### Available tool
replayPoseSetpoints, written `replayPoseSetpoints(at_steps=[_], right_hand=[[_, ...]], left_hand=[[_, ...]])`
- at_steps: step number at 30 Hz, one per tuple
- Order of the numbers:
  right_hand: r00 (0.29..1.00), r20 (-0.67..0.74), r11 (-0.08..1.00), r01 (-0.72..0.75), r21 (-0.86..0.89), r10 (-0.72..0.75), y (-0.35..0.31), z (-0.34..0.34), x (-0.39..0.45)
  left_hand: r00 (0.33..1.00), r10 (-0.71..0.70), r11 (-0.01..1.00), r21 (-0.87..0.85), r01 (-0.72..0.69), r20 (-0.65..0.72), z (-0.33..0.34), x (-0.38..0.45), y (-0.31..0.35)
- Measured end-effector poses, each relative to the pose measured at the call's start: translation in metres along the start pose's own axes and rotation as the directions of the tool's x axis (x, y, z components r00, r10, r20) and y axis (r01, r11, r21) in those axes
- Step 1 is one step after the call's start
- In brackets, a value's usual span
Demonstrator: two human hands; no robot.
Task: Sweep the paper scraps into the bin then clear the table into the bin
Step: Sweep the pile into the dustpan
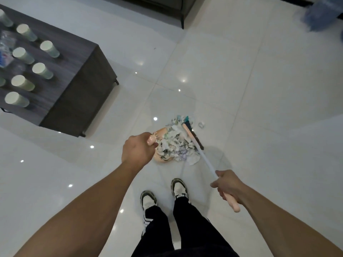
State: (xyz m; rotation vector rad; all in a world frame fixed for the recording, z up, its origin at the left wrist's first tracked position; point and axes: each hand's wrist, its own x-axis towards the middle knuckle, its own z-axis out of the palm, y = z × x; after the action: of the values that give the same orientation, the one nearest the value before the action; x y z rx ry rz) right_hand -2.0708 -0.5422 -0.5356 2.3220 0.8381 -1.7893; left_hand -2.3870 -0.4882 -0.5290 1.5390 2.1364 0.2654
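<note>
we hold the peach plastic dustpan [160, 160] by its upright handle, our left hand [138, 151] clenched around the top. our right hand [227, 184] grips the long white-and-peach broom [202, 154], its dark bristle head pressed against the far side of the heap of torn white paper scraps [176, 145] lying on and beside the dustpan. the dark wooden low table [79, 86], with pale green paper cups [49, 48], stands well left of the dustpan.

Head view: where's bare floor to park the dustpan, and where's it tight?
Bare tile lies between the dark table and the scrap pile, and right of the broom toward the frame edge. Tight spot: the dustpan gripped by the left hand, with the shoes just behind. The tabletop is crowded with paper cups.
</note>
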Motion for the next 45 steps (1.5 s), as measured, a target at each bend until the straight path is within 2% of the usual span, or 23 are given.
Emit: replayPoseSetpoints(at_steps=[4,9,15,20,26,31,35,40,45], right_hand=[[0.996,0.085,0.996,0.020,-0.088,-0.012,0.003,0.022,-0.013],[0.996,0.083,0.984,0.053,-0.169,-0.040,0.009,0.033,-0.026],[0.994,0.100,0.999,0.042,-0.017,-0.040,0.023,0.014,-0.038],[0.996,0.072,0.998,0.059,0.017,-0.060,0.020,0.013,-0.045],[0.993,0.080,0.996,0.086,0.036,-0.089,0.003,0.035,-0.065],[0.995,0.031,0.994,0.089,0.070,-0.091,-0.002,0.075,-0.095],[0.994,-0.047,0.989,0.105,0.107,-0.101,-0.006,0.131,-0.125],[0.985,-0.148,0.983,0.114,0.142,-0.092,-0.010,0.212,-0.174],[0.977,-0.204,0.969,0.114,0.218,-0.069,0.007,0.262,-0.223]], left_hand=[[1.000,0.005,0.999,0.044,-0.006,0.012,0.000,0.009,0.006],[1.000,-0.014,0.998,0.060,0.013,0.005,0.000,0.011,0.003],[0.998,-0.049,0.995,0.084,0.046,0.031,-0.007,0.005,0.000],[0.997,-0.006,0.999,0.041,0.009,-0.071,-0.031,-0.002,-0.007],[0.995,0.082,0.995,0.065,-0.078,-0.063,-0.057,-0.014,-0.005],[0.986,0.157,0.987,0.034,-0.155,-0.065,-0.082,-0.010,-0.028],[0.971,0.235,0.972,-0.005,-0.235,-0.043,-0.104,-0.006,-0.063],[0.939,0.344,0.939,-0.021,-0.344,-0.026,-0.141,-0.018,-0.106],[0.895,0.445,0.893,-0.073,-0.445,-0.010,-0.169,-0.045,-0.127]])
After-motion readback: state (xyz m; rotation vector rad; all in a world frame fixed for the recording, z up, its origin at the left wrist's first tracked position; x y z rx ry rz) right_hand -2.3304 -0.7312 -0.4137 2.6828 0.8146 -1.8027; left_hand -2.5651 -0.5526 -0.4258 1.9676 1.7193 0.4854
